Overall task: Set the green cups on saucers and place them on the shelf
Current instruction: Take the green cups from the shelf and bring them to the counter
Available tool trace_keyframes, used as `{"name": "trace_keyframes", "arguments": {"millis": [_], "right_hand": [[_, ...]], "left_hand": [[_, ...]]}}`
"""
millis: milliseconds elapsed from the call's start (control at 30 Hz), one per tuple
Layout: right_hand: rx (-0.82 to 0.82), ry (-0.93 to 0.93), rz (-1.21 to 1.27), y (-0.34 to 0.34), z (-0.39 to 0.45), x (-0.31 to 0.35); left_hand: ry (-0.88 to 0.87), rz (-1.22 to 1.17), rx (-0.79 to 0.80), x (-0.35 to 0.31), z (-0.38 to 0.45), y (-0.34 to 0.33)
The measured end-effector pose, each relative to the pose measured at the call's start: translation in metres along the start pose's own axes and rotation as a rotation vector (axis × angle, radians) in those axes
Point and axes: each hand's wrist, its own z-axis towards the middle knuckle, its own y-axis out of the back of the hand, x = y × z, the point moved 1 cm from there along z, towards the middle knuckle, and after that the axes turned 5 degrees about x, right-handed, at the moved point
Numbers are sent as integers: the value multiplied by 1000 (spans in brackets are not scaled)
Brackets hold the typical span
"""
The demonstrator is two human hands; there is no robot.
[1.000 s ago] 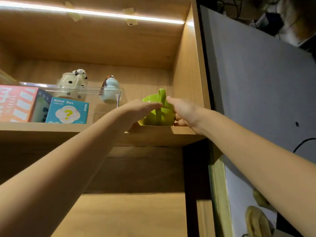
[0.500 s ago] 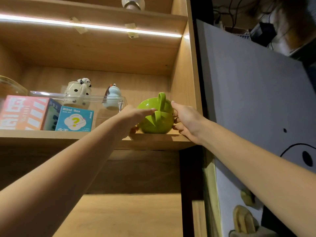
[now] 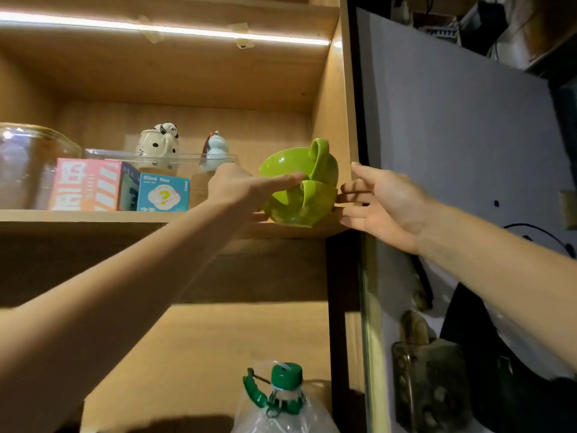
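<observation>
Two green cups are nested and tilted at the right end of the wooden shelf (image 3: 93, 215): the upper cup (image 3: 290, 162) with its handle up, the lower cup (image 3: 299, 207) at the shelf's front edge. My left hand (image 3: 240, 189) grips the stack, fingers across the lower cup's rim and thumb beneath. My right hand (image 3: 384, 201) is spread to the right, fingertips at the lower cup's side. No saucer is visible.
Left of the cups stand a blue blind box (image 3: 164, 192), a pink box (image 3: 84, 184), a glass jar (image 3: 28, 164) and a clear tray with a panda figure (image 3: 159, 145) and a blue figure (image 3: 215, 150). The cabinet's side wall (image 3: 335, 120) is close on the right. A green-capped plastic bottle (image 3: 284, 398) sits below.
The cup stack has tipped further and come toward the shelf's front edge in my left hand. My right hand has loosened from the cups and spread its fingers.
</observation>
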Motion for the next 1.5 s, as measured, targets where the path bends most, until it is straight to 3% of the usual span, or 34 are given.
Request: {"name": "trace_keyframes", "arguments": {"millis": [300, 500, 767, 1067, 1500], "right_hand": [[-31, -186, 78, 6, -92, -68], [-109, -357, 98, -2, -149, -127], [-164, -598, 198, -12, -255, -227], [-224, -766, 200, -32, -363, -315], [-392, -911, 285, -41, -426, -408]], "left_hand": [[-77, 259, 13, 53, -126, -14], [47, 129, 112, 109, -196, -21], [242, 300, 77, 202, -313, -26], [416, 223, 61, 278, -443, -30], [684, 176, 131, 350, -525, -49]]}}
